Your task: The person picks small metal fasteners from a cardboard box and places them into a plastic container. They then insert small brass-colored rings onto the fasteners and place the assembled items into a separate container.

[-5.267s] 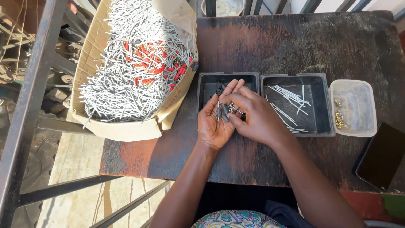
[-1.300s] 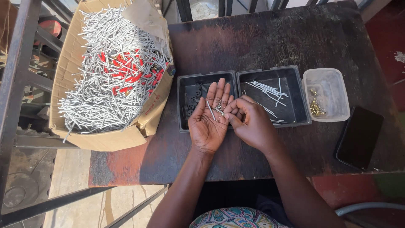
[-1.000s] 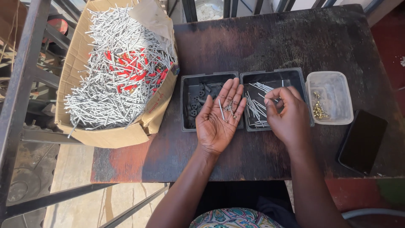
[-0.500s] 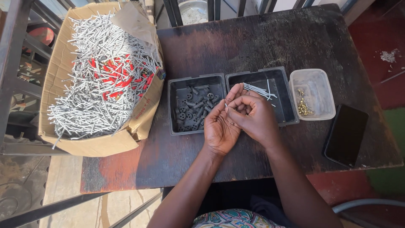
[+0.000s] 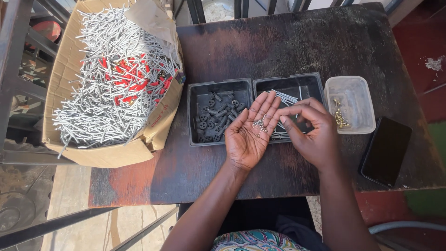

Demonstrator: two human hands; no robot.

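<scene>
Head camera looks down on a dark, worn table [image 5: 297, 46]. Left hand [image 5: 248, 135] lies palm up and spread flat, a few small nails [image 5: 258, 123] resting at the base of its fingers, above the seam between two black trays. Right hand [image 5: 313, 132] is just beside it, fingers curled and pinched toward the nails; whether it grips one is hard to tell. Left tray [image 5: 197, 139] holds dark plugs, right tray [image 5: 312, 83] thin silver nails. A clear tub [image 5: 360, 128] with brass bits stands right of them, a phone [image 5: 385, 151] beyond. A cardboard box [image 5: 69, 56] of long nails sits at the left.
</scene>
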